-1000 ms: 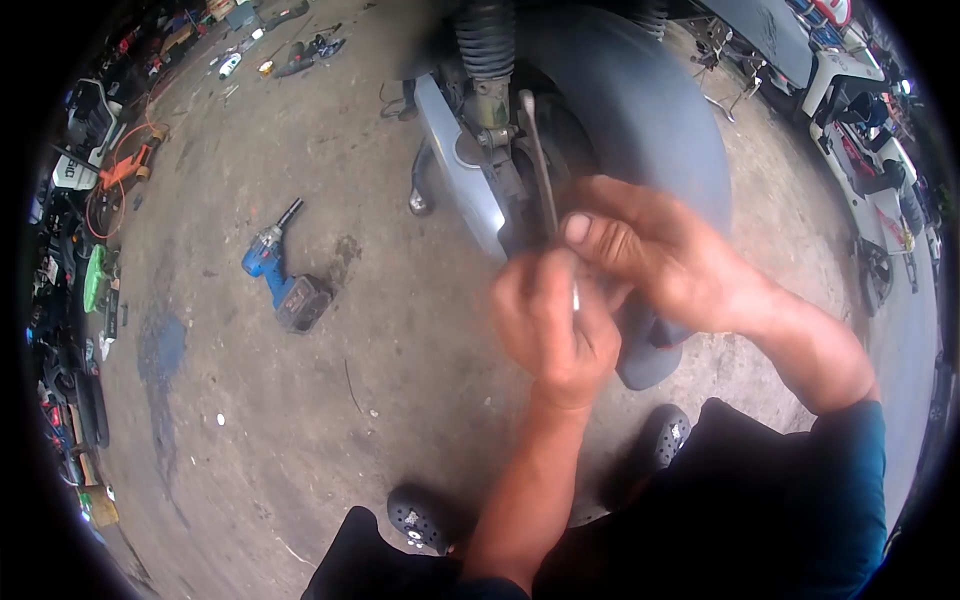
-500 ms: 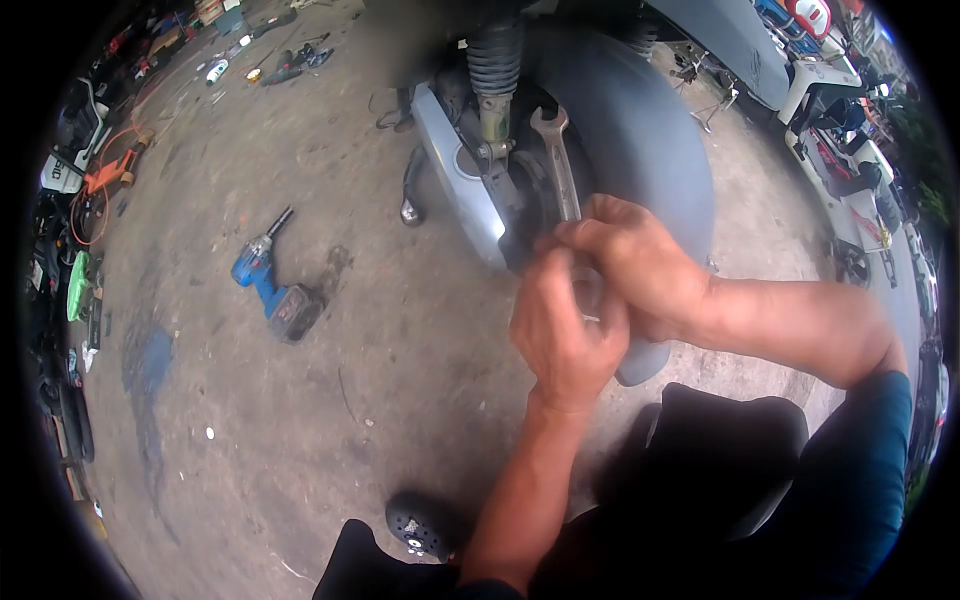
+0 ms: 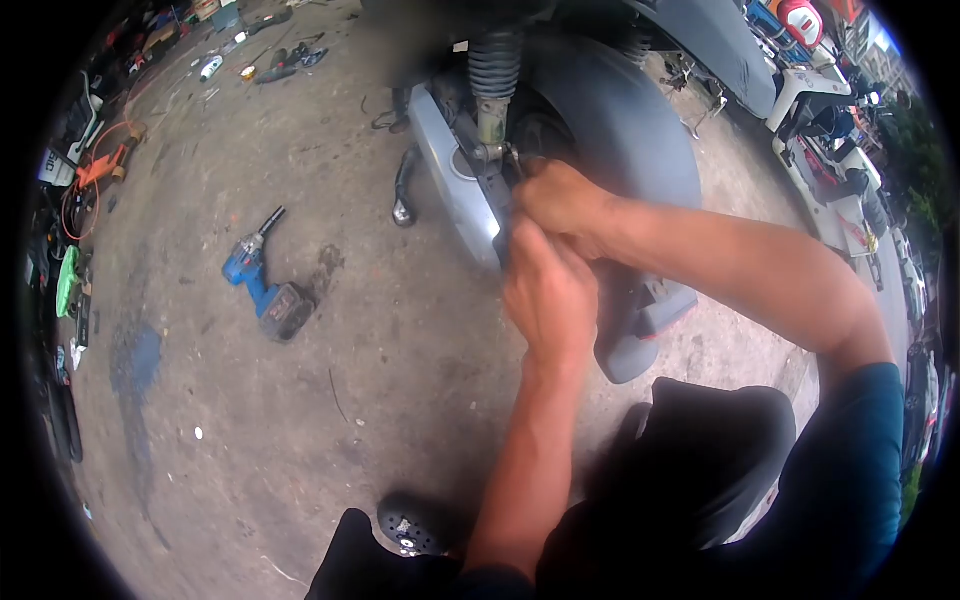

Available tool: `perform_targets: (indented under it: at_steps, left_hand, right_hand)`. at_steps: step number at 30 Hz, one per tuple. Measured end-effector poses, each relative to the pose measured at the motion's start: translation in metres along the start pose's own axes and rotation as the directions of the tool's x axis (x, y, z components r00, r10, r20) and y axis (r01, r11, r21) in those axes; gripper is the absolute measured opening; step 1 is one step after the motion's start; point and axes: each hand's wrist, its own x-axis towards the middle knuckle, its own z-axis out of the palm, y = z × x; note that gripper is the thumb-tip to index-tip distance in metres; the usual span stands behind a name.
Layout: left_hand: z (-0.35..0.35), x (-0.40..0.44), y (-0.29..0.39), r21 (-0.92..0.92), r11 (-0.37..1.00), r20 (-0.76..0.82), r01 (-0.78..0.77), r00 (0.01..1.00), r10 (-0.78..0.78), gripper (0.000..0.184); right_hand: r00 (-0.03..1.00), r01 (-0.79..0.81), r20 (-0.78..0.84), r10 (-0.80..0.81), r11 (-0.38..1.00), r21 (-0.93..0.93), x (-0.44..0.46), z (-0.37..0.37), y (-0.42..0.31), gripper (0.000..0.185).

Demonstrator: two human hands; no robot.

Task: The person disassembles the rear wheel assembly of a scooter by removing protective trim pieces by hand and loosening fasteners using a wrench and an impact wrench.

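Note:
My right hand (image 3: 565, 205) is closed around an open-end wrench (image 3: 514, 160). Only a thin edge of the wrench shows, up against the lower bolt (image 3: 487, 152) of the shock absorber (image 3: 494, 75). Just below, my left hand (image 3: 550, 290) is closed too, its knuckles up and its fingers curled close to the right hand. What the left fingers hold is hidden. Both hands are beside the silver swingarm cover (image 3: 455, 170) and in front of the rear wheel's grey mudguard (image 3: 640, 130).
On the concrete floor to the left lies a blue cordless impact wrench (image 3: 262, 280). A dark-handled tool with a shiny round end (image 3: 402, 212) rests near the swingarm. My knee (image 3: 700, 450) and shoe (image 3: 410, 525) are below. Scooters (image 3: 820, 150) line the right side.
Both hands have moved up and toward the shock absorber's lower bolt. The wrench, its jaw raised in plain sight before, is now mostly hidden at the bolt.

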Motion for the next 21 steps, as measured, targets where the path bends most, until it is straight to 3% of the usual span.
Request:
perform_targets:
  at_steps: [5,8,11,15,18,21]
  left_hand:
    - [0.009,0.009,-0.012,0.051,0.999,0.014,-0.008,1.0,0.007,0.03]
    - [0.013,0.009,-0.011,0.096,0.994,-0.006,-0.048,0.999,0.049,0.032]
    - [0.018,0.005,0.002,0.134,0.99,0.042,-0.043,0.998,0.038,0.036]
    - [0.017,0.011,0.001,0.068,0.997,0.146,-0.046,0.989,0.036,0.04]
    - [0.017,0.016,-0.001,0.016,0.998,0.142,-0.058,0.988,0.056,0.038]
    - [0.013,0.03,0.005,0.032,0.998,0.088,-0.06,0.994,0.057,0.034]
  right_hand:
    - [0.997,-0.011,-0.076,0.017,0.996,0.085,0.029,0.008,0.007,0.034]
    - [0.998,-0.034,-0.052,0.027,0.99,-0.137,0.053,0.005,0.007,0.029]
    - [1.0,0.014,-0.024,-0.02,0.973,-0.232,0.054,-0.003,0.003,0.025]
    - [0.991,-0.049,-0.126,0.05,0.999,0.008,0.062,-0.001,0.001,0.024]
    - [0.979,-0.102,-0.174,0.102,0.995,0.01,0.053,0.001,-0.014,0.024]
    - [0.989,-0.119,-0.082,0.125,0.99,0.074,0.055,-0.002,-0.027,0.024]
